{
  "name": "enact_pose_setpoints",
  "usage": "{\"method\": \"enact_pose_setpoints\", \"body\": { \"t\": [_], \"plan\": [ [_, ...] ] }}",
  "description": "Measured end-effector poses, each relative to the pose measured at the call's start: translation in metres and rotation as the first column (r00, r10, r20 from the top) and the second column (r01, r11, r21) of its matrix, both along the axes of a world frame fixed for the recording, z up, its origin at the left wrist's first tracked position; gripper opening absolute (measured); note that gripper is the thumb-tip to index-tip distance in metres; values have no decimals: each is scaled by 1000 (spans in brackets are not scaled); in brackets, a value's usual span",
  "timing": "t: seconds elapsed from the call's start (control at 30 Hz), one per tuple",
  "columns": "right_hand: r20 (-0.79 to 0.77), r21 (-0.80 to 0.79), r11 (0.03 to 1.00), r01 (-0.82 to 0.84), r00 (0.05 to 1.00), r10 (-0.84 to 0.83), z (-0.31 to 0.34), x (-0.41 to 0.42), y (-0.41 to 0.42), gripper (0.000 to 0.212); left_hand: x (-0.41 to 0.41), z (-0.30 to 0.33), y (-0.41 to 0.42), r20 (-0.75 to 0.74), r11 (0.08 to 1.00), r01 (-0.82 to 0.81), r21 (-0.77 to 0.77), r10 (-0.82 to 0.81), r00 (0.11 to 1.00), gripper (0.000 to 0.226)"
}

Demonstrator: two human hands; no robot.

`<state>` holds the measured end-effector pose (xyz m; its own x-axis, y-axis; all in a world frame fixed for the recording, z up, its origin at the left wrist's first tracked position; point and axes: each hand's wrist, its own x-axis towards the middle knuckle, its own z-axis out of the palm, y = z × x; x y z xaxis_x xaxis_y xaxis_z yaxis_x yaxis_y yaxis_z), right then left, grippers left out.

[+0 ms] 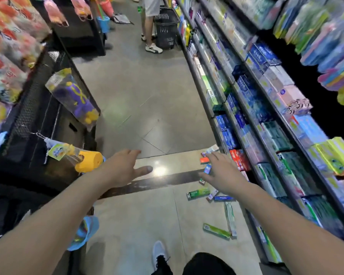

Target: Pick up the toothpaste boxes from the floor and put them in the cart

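Left hand [125, 167]: fingers spread, holding nothing.
Right hand [220, 171]: fingers apart, above toothpaste boxes [216, 229].
Right: stocked shelves [266, 120].
Aisle end: black basket [166, 29], person standing [150, 20].

Overhead store lighting, moderately bright. Round glare spot on floor [159, 170] between the arms. Soft shadows under left rack [48, 108]. Strong motion blur on shelves [266, 108] at right; wide-angle bending at edges.

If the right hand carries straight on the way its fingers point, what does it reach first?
Probably the small orange box on the floor, just ahead of the right hand's spread fingertips, with the grey box beyond it. Depth is unclear from one view; the blue box under the fingers may come first.
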<state>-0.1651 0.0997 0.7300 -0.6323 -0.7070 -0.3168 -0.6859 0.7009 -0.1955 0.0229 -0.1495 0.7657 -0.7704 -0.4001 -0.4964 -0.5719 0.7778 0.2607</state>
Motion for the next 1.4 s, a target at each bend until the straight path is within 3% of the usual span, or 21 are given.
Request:
{"method": "enact_pose_setpoints", "body": {
  "t": [0.17,0.43,0.6,0.7,0.77,0.83,0.9,1.13,1.27,1.4],
  "plan": [
    [44,7,996,87,995,-87,-10,-54,-12,76,-82,-7,-25,18,996,89,19,-89,996,91],
    [84,-33,979,203,976,-200,-11,-155,-18,72,-215,13,-52,44,982,183,-57,-180,983,136],
    [93,-70,939,338,939,-331,-13,-222,2,70,-312,25,-39,46,958,280,-60,-278,960,98],
    [101,-69,894,444,894,-436,-18,-244,23,73,-364,26,-24,91,916,398,-54,-392,915,120],
    [97,-45,862,505,861,-499,-22,-255,35,75,-400,21,-14,101,875,479,-68,-472,876,109],
    [103,-22,824,566,821,-561,-25,-263,47,80,-437,14,-4,85,818,570,-80,-564,821,89],
    [106,-17,776,631,772,-626,-28,-269,56,80,-469,8,11,100,748,661,-68,-654,750,86],
    [135,69,522,850,510,-849,-44,-259,66,77,-550,-36,48,140,443,897,-5,-887,439,103],
    [148,132,375,918,356,-923,-69,-242,70,75,-578,-75,67,180,277,961,26,-947,268,92],
    [194,207,271,940,232,-953,-115,-223,68,74,-584,-118,84,210,146,988,55,-969,131,103]
  ]
}}
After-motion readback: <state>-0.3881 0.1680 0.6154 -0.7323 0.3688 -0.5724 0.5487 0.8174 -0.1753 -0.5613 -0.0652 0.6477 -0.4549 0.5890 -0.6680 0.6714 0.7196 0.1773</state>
